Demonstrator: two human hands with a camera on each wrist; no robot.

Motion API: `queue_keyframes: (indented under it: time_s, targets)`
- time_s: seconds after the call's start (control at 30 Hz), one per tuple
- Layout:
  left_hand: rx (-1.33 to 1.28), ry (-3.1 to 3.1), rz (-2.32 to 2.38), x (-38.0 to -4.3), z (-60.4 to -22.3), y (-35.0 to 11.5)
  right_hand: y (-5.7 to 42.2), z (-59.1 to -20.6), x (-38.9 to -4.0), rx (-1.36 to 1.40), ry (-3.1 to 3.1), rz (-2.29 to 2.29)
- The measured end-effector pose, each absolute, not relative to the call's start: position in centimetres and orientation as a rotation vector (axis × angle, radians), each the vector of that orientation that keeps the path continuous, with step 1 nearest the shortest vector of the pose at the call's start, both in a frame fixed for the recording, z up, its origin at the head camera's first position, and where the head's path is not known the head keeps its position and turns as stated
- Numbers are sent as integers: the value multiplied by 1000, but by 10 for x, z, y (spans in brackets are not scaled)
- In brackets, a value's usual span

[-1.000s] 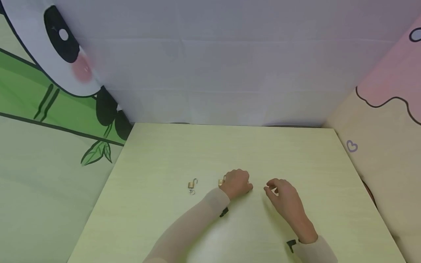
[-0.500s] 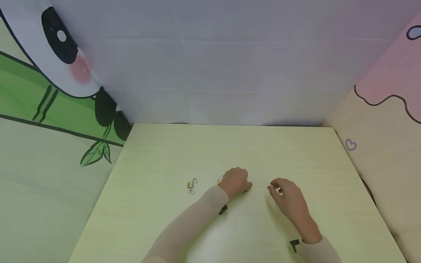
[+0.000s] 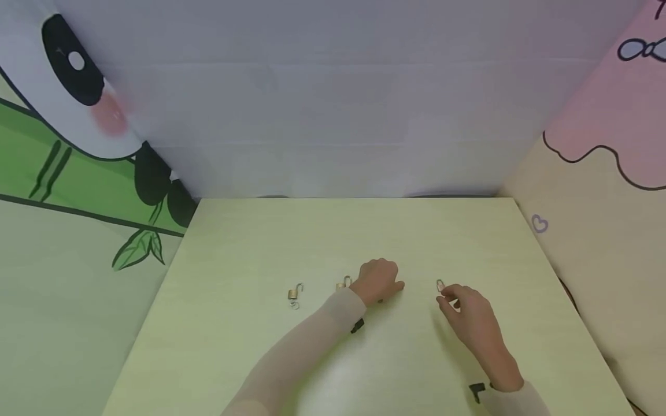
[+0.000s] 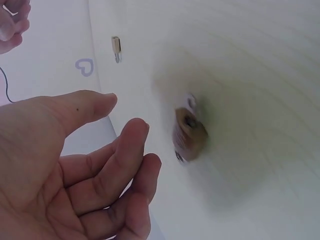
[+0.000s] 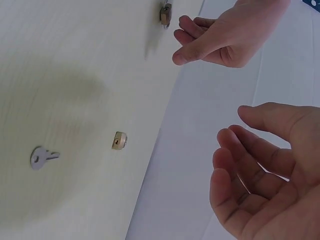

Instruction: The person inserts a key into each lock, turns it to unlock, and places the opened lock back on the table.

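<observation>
My left hand (image 3: 376, 281) hovers over the table with loosely bent fingers and nothing in its grasp. Below it, in the left wrist view, lies a blurred brass padlock (image 4: 190, 134). Another padlock (image 3: 340, 286), its shackle open, is partly covered by that hand in the head view. My right hand (image 3: 470, 318) is also free of any object, thumb and fingertips apart. Just beyond its fingertips lies a small brass padlock (image 3: 440, 285), whose shackle looks closed. A loose silver key (image 5: 38, 157) lies close to this padlock in the right wrist view; the head view hides it.
Farther left on the pale wooden table (image 3: 260, 242) lies a padlock (image 3: 293, 294) with an open shackle and a key ring attached. A plain cloth backdrop (image 3: 333, 115) rises behind the table, and printed panels flank both sides.
My right hand has drawn back to the right, uncovering the small padlock beyond its fingertips. The left hand stays nearly in place. The head view has turned slightly right.
</observation>
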State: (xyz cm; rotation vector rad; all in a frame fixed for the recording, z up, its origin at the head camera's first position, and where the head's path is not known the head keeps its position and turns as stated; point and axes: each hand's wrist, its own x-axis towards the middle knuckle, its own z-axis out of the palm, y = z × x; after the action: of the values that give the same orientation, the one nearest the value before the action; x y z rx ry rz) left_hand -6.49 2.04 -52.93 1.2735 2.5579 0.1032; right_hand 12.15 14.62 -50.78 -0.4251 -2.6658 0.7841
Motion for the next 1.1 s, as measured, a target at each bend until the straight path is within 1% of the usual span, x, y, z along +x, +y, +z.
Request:
queue_keyframes:
  time_s: [0.3,0.57,1.1]
  targets:
    - [1322,2553,54,-50,-529,58,159,-513,148,-550,-2718,780]
    - [1350,2535,31,-39,-535,88,164,-517,165,-643,-2735,780]
    - [1323,2501,60,-33,-556,126,167,-526,182,-803,-2782,871]
